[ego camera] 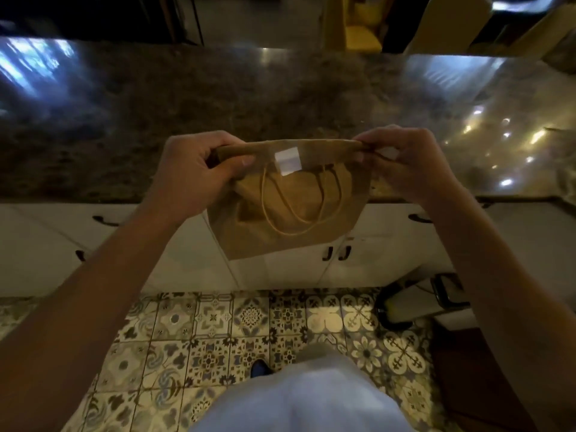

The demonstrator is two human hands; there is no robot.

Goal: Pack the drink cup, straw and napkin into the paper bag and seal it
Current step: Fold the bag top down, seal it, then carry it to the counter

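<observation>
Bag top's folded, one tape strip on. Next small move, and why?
Probably press the second tape piece, at the right hand, onto the folded top of the paper bag. The centre strip is already on; the left hand pinches the other end.

bag (286,213): before countertop (280,88) edge | your left hand (193,169) at its left end, right hand (405,163) at right | tape (288,162) on its folded top

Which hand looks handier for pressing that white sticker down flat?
Probably the left hand: its thumb already lies beside the sticker on the bag's folded top. The right hand pinches the far corner.
</observation>
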